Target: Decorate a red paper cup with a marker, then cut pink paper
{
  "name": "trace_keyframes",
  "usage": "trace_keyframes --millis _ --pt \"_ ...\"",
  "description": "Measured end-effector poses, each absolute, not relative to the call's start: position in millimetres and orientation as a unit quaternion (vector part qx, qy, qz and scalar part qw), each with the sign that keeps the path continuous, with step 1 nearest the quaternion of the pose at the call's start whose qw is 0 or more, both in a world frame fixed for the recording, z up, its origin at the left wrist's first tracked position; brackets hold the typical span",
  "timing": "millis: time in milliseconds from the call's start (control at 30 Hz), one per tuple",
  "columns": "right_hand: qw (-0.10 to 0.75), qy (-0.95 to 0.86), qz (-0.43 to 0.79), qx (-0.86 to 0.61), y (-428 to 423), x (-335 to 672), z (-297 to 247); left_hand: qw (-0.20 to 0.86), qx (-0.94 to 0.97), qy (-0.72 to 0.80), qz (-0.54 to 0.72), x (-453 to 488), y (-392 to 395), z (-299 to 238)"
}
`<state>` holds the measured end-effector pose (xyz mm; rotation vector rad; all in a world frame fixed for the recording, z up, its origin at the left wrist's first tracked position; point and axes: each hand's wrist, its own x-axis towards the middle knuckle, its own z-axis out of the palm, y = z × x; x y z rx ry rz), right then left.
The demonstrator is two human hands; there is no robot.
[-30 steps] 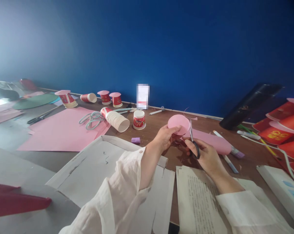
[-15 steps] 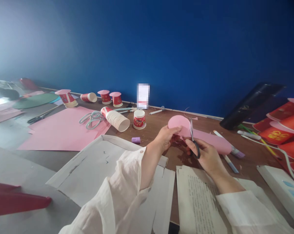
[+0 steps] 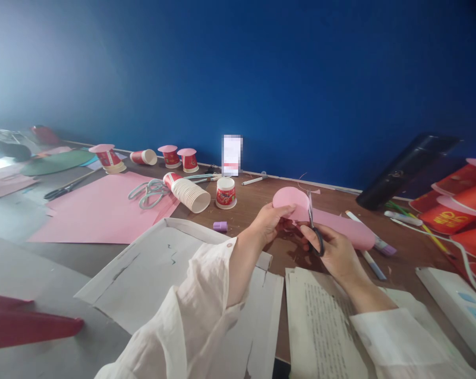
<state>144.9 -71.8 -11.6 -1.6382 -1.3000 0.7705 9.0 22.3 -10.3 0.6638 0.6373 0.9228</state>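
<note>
My left hand (image 3: 270,223) pinches a round pink paper disc (image 3: 290,201) and holds it up above the brown table (image 3: 257,202). My right hand (image 3: 333,251) grips small black-handled scissors (image 3: 313,225), whose blades point up along the disc's right edge. A rolled pink paper sheet (image 3: 346,229) lies on the table just behind my right hand. Both sleeves are white.
A stack of paper cups (image 3: 187,193) lies on its side beside an upright red cup (image 3: 225,193). A big pink sheet (image 3: 99,209), grey cord (image 3: 148,190), another pair of scissors (image 3: 64,190), pens (image 3: 366,246), a white power strip (image 3: 456,308) and printed pages (image 3: 320,326) surround my hands.
The disc and scissors have shifted very slightly; both hands stay in nearly the same place.
</note>
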Motion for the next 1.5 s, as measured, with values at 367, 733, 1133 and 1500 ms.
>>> trace_keyframes --millis 367,733,1133,1500 --pt "0.437 -0.541 0.287 -0.659 -72.7 144.5 -10.2 0.796 0.314 0.299 0.422 7.8 21.3 -9.0" --pt "0.444 -0.534 0.295 -0.656 -71.4 144.0 -10.1 0.798 0.323 0.295 0.414 6.0 21.2 -9.7" --pt "0.447 -0.526 0.3 -0.658 -71.7 144.8 -10.7 0.796 0.311 0.307 0.419 6.7 21.9 -8.8" --pt "0.441 -0.528 0.286 -0.667 -72.1 143.3 -8.4 0.792 0.305 0.314 0.425 6.9 22.1 -6.9"
